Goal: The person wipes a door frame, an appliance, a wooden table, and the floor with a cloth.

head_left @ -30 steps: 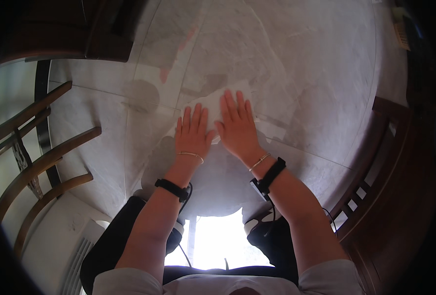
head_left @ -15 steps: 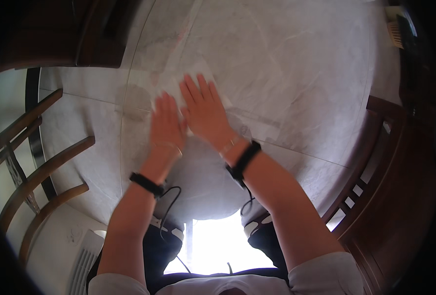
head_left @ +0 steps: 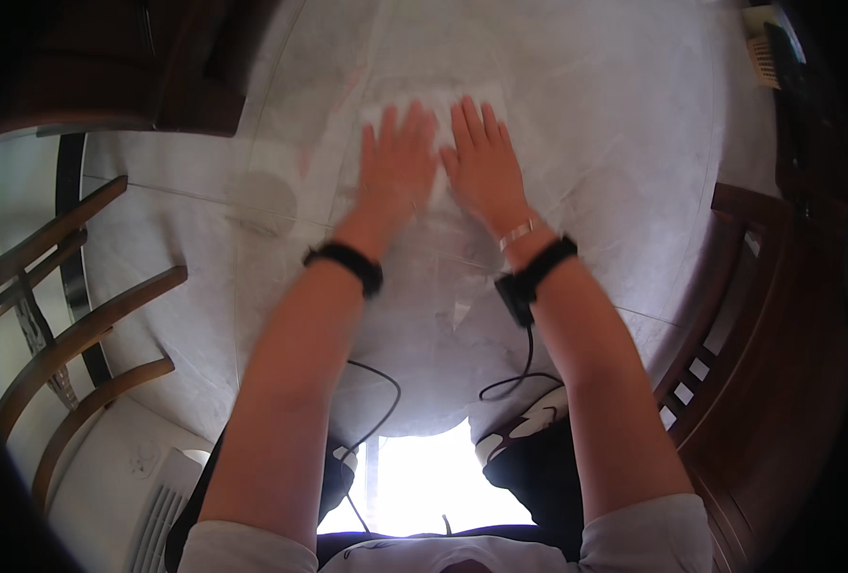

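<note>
My left hand (head_left: 398, 158) lies palm down over the pale tiled floor (head_left: 596, 248), fingers stretched and a little apart, smeared by motion. Beside it, to the right, my right hand (head_left: 486, 170) is flat too, its fingers extended and thumb out towards the left hand. Beneath both fingertips is a thin whitish sheet or cloth (head_left: 443, 107); its edges are faint against the floor, so its exact kind cannot be made out. Neither hand grips anything. Each wrist carries a black band, and a thin cable runs from the right one.
Wooden chair parts (head_left: 99, 320) stand at the left by the wall. Dark wooden furniture (head_left: 171, 105) is at the far left, and a dark wooden piece (head_left: 729, 353) flanks the right. A loose black cable (head_left: 392, 382) hangs near my legs.
Both hands have slid to the right, the left one also farther away from me. The pale sheet has shifted with them, and the gap between the hands is slightly wider.
</note>
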`<state>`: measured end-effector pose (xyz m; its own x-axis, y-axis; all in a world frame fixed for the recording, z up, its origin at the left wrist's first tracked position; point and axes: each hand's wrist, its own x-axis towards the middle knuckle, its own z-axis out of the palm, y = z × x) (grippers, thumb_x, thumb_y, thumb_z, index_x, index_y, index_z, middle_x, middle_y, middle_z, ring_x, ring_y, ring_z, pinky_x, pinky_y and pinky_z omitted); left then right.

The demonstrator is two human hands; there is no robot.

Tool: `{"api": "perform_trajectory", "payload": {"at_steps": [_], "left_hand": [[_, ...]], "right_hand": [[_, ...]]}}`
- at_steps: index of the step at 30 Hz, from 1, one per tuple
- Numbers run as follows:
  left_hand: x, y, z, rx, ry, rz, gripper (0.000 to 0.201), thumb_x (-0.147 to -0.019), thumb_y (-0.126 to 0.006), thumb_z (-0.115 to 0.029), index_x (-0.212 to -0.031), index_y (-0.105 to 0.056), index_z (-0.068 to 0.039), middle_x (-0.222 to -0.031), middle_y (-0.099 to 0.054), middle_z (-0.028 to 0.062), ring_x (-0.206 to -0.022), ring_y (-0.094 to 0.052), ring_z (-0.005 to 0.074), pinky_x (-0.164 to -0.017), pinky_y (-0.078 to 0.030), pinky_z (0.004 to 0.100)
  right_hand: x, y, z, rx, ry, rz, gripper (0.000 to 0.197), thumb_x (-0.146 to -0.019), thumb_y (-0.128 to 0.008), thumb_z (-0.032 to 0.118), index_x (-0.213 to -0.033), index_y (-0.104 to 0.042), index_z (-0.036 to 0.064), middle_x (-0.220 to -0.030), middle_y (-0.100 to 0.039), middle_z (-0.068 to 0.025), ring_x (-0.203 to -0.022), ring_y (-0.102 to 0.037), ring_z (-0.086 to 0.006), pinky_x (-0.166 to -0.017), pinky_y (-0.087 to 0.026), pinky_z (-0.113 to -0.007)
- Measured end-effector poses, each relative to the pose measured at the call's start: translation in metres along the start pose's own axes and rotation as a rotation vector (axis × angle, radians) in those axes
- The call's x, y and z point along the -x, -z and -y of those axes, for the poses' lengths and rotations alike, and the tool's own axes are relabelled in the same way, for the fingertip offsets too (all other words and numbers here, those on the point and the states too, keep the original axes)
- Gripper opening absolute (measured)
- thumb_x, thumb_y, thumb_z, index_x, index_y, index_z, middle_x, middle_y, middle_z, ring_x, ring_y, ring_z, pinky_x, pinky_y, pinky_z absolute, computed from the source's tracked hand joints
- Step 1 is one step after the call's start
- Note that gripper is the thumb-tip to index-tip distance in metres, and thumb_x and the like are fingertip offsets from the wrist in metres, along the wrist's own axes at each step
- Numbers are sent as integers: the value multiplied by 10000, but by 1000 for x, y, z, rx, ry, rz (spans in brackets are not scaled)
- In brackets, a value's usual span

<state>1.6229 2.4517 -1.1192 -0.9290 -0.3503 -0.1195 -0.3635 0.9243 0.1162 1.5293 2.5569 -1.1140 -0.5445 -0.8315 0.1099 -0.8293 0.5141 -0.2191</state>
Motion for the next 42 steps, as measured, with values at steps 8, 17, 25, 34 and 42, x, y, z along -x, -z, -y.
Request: {"api": "perform_trajectory", "payload": {"at_steps": [8,17,25,34,42], "left_hand": [[107,-2,-89,192,-154,235,545,-861,-486,-358,-1345,-375,-133,-1437,-292,25,-1338,-216,269,-1066,-182,488],[-22,-11,-154,256,-179,-71,509,-893,-403,-297,-1372,-343,-133,-1466,-252,21,-1359,-177,228,-1095,-103,459],[127,-41,-172,385,-342,76,529,-882,-459,-317,-1361,-349,-123,-1450,-283,8,-1339,-235,207,-1080,-194,424],[132,-19,-61,385,-181,95,555,-867,-492,-305,-1371,-340,-128,-1446,-291,0,-1341,-238,189,-1075,-222,382],[163,3,118,218,270,153,621,-882,-470,-324,-1403,-240,-78,-1469,-217,89,-1351,-204,274,-1076,-205,432]], "right_hand": [[170,51,5,-105,-155,284,537,-848,-509,189,-1310,-361,-42,-1401,-314,-189,-1291,-288,-376,-1055,-250,-452],[111,44,-96,39,-358,31,542,-877,-468,184,-1321,-308,-81,-1386,-310,-234,-1304,-236,-393,-1082,-215,-411],[245,66,-39,-46,-220,337,567,-880,-444,162,-1339,-243,-103,-1426,-211,-253,-1329,-151,-426,-1090,-162,-468],[159,35,35,-28,-19,373,555,-875,-480,200,-1304,-316,-112,-1420,-229,-252,-1315,-185,-440,-1078,-176,-488],[32,-32,180,-169,341,187,496,-888,-470,247,-1301,-397,-17,-1407,-330,-138,-1303,-294,-321,-1065,-232,-443]]}}
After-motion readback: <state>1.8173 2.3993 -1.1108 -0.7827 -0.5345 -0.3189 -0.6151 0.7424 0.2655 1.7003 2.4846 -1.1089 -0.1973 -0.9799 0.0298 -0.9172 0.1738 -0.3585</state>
